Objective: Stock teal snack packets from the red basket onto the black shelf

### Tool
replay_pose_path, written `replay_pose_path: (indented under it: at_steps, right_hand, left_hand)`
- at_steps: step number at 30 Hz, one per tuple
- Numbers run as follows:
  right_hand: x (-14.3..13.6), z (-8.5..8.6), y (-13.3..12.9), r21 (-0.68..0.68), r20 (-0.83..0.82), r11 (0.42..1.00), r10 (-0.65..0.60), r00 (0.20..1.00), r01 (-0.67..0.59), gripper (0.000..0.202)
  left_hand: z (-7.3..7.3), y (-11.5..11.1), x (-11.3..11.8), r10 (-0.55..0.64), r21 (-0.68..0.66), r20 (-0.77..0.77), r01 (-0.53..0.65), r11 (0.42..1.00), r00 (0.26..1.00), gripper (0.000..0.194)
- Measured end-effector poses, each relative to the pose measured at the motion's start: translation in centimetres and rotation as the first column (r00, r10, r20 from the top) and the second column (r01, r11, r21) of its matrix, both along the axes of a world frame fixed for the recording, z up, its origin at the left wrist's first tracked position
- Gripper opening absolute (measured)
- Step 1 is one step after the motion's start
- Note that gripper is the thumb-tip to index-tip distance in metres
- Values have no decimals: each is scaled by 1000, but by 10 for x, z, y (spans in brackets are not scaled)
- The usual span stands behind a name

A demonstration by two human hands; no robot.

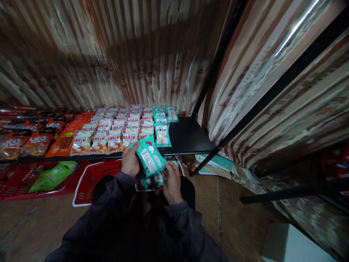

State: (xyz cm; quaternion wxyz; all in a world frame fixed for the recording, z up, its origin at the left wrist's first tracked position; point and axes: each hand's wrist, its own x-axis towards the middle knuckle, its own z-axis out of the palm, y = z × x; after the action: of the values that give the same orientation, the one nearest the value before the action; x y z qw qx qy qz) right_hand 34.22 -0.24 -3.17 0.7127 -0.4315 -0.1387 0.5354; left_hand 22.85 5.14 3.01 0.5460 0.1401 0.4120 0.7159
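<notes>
Between my two hands is a teal snack bag (149, 157), its printed back turned up toward me. My left hand (130, 160) is closed on its upper left edge. The fingers of my right hand (172, 182) pinch its lower right corner. Just below it, more teal bags (154, 180) lie in a red basket (99, 174) with a white rim, partly hidden by my hands and the held bag. Beyond my hands, several teal bags (163, 135) stand at the right end of the rows on a black shelf (191, 136).
Left of the teal bags are rows of white-and-red snack bags (114, 140), then orange packs (64, 140) and dark orange bags (36, 142). Another red basket (16, 178) holds a green bag (53, 176). A black shelf post (212, 158) rises at right near flattened cartons (215, 163). Pleated curtains hang behind.
</notes>
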Motion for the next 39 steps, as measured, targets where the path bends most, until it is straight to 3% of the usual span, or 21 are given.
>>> replay_pose_path:
  at_steps: [5, 10, 12, 14, 16, 19, 22, 24, 28, 34, 39]
  right_hand:
    - [3, -7, 4, -8, 63, 1000, 27, 998, -27, 29]
    - [8, -16, 7, 65, 344, 998, 4, 939, -28, 30]
    - [11, -16, 7, 120, 572, 993, -53, 818, -20, 26]
    - [14, -13, 6, 198, 788, 980, -146, 598, -21, 24]
    - [17, -9, 4, 280, 900, 958, -240, 364, -61, 27]
    - [20, -2, 3, 362, 930, 908, -334, 156, -212, 36]
    - [20, 2, 2, 362, 929, 845, -362, 77, -393, 46]
    - [19, 3, 2, 340, 933, 830, -355, 51, -443, 48]
    - [16, 4, 1, 276, 946, 846, -323, -27, -456, 53]
    - [13, -2, 0, 188, 938, 871, -296, -179, -454, 87]
    - [10, -9, 0, 205, 920, 881, -322, -222, -427, 90]
  left_hand:
    - [14, 1, 6, -16, -28, 23, 17, 999, 1000, 17]
    - [22, 3, 8, -21, -128, -7, 20, 992, 1000, 19]
    - [22, 5, 9, -26, -136, -20, 23, 990, 999, 21]
    - [21, 7, 9, -27, -121, -29, 23, 992, 999, 25]
    - [19, 8, 9, -23, -109, -45, 18, 994, 999, 28]
    - [17, 10, 11, -2, -130, -72, -7, 992, 997, 33]
    - [18, 8, 14, -1, -129, -73, -8, 992, 997, 33]
    - [19, 6, 16, -15, -121, -62, 8, 993, 998, 30]
    - [19, 6, 17, -54, -146, -65, 44, 988, 996, 21]
    - [10, 15, 12, -107, -130, -78, 96, 987, 991, 13]
    - [8, 16, 12, -114, -130, -88, 102, 986, 990, 13]
